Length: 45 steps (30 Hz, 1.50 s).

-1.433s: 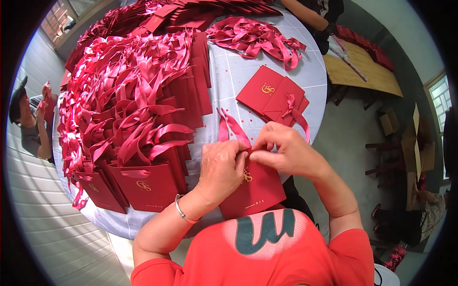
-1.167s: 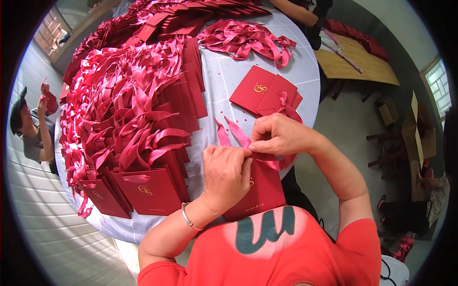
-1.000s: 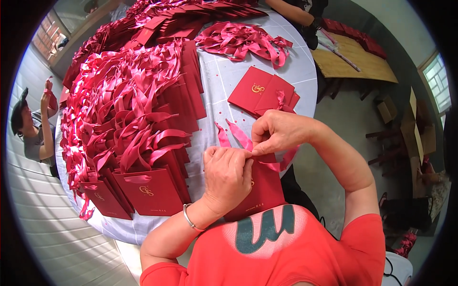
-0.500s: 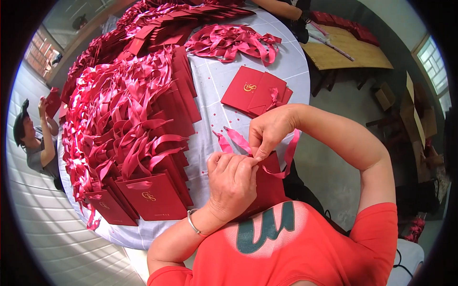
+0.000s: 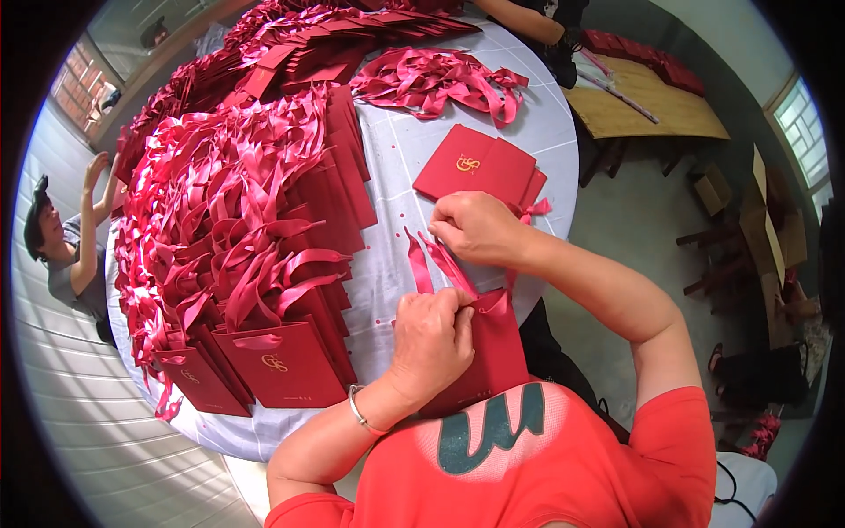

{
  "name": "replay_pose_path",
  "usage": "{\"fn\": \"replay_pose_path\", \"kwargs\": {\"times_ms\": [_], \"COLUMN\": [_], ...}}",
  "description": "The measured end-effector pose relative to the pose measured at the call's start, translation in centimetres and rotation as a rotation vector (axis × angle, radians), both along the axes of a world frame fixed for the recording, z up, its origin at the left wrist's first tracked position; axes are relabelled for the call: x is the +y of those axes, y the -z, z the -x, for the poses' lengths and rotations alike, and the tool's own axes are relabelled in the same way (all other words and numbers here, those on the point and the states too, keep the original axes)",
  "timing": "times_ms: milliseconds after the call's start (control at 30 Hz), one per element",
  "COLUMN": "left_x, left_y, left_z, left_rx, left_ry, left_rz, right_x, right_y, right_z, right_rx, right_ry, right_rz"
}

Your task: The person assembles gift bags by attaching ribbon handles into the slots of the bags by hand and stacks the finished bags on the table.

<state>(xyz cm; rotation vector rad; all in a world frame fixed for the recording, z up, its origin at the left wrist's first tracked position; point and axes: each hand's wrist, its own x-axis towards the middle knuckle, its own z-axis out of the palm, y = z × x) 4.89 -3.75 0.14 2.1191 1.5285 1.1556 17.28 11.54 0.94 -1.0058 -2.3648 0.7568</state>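
Note:
My left hand grips the upper edge of a red paper gift bag, which stands against the front of my shirt. Its thumb and fingers are closed on the rim. Above the bag is my right hand, fingers curled closed on pink ribbon; the pinch itself is partly hidden. Two pink ribbon ends rise from behind the bag's rim, beside the right hand. More ribbon shows under my right wrist. Just beyond lies a small stack of flat red bags with a gold emblem.
Rows of red bags with pink ribbon handles fill the round table's left side. A heap of loose ribbons lies farther back on the white cloth. One person stands at the left; another's arm reaches in at the top.
My right hand has lifted away from the bag's rim, up and slightly left, and the ribbon loop at the right has drawn in. The left hand stays on the rim.

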Motion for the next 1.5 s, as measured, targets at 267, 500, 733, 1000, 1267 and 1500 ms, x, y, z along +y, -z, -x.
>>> {"fn": "replay_pose_path", "kwargs": {"times_ms": [267,500,733,1000,1267,1500], "left_x": [-0.2,-0.2,0.3,0.3,0.6,0.7], "left_y": [0.0,0.1,-0.4,-0.2,0.6,0.1], "left_z": [0.0,0.3,0.2,0.4,0.2,0.1], "left_rx": [0.041,0.057,0.06,0.09,0.055,0.085], "left_ry": [-0.008,0.0,-0.02,0.024,-0.005,-0.03], "left_rz": [0.027,0.025,-0.001,0.028,0.026,0.01], "right_x": [-0.2,-3.4,-5.6,-6.8,-8.8,-9.4], "right_y": [0.0,-3.9,-1.9,-5.8,-7.8,-9.4], "right_z": [0.6,-5.2,-10.0,-11.2,-11.5,-11.2], "right_rx": [-0.037,0.113,-0.084,-0.065,0.578,0.766], "right_ry": [0.039,-0.043,-0.267,-0.175,-0.214,-0.398], "right_rz": [-0.086,0.079,-0.221,0.256,0.905,0.864]}}
